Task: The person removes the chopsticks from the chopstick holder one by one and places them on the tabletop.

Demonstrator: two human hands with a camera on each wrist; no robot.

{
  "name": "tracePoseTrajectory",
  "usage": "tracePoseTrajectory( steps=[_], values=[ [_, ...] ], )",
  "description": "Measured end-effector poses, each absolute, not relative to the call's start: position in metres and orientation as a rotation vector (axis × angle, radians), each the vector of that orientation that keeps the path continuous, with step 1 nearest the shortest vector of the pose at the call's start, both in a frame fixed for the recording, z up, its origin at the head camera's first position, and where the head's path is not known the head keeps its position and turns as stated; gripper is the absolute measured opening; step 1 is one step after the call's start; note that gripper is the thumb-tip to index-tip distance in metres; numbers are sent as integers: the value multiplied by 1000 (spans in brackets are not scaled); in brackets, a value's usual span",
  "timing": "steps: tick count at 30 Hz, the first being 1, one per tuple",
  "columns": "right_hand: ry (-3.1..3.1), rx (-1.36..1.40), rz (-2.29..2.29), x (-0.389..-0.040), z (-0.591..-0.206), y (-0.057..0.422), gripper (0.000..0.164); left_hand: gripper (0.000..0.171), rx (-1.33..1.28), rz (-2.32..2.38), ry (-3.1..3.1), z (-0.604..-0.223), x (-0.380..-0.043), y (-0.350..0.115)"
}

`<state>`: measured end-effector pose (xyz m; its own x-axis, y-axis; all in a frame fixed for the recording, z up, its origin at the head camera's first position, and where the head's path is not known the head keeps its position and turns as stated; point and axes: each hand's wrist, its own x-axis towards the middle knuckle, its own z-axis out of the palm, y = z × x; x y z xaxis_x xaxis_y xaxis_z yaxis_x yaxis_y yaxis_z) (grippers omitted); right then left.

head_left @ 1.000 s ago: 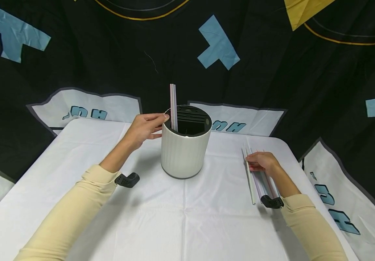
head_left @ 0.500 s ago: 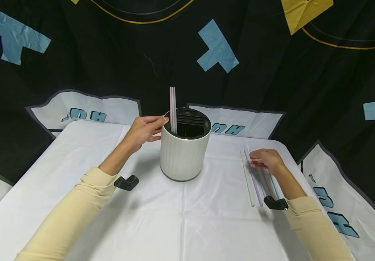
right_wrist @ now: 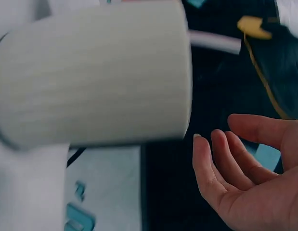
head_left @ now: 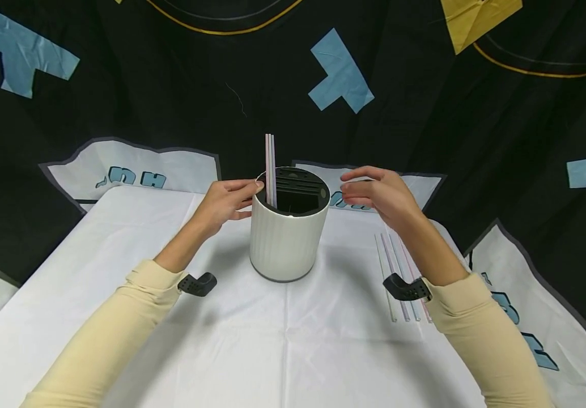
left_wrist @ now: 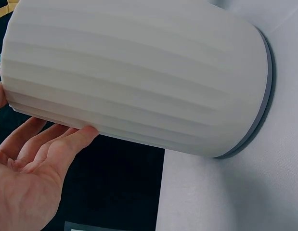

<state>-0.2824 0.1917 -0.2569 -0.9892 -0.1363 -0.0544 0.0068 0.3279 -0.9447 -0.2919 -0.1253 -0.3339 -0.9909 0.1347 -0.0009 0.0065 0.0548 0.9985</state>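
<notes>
A white, ribbed, round pen holder (head_left: pixel 289 243) with a black slotted top (head_left: pixel 300 187) stands upright on the table. Several pale drinking straws (head_left: pixel 270 164) stick up from its left compartment. My left hand (head_left: pixel 226 204) holds its left side, thumb at the rim beside those straws. In the left wrist view, fingertips (left_wrist: pixel 88 132) of this hand meet the ribbed wall. Right of the rim, my right hand (head_left: pixel 382 192) is raised with fingers apart and loosely bent. The right wrist view shows that palm (right_wrist: pixel 264 202) bare, with nothing between fingers and thumb.
Several thin coloured straws (head_left: pixel 389 277) lie side by side on the right of the white-covered table (head_left: pixel 232 351), partly hidden by my right forearm. A black cloth (head_left: pixel 196 102) with blue and yellow patches hangs behind the table.
My right hand has left the straws on the table and moved up and left, close to the pen holder's right rim. The left hand stays at the pen holder.
</notes>
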Motion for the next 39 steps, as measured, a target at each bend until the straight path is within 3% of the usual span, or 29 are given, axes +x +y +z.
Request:
tracePoseTrajectory(
  steps=[9, 18, 39],
  values=[
    [2413, -249, -1778, -288, -246, 130, 23, 56, 135, 2093, 2208, -333, -290, -126],
    [2306, -292, -1856, -298, -254, 95, 20, 56, 136, 2087, 2211, -334, -293, -126],
    [2528, -388, -1684, -300, -269, 81, 16, 57, 151, 2077, 2215, -333, -292, -126]
  ],
)
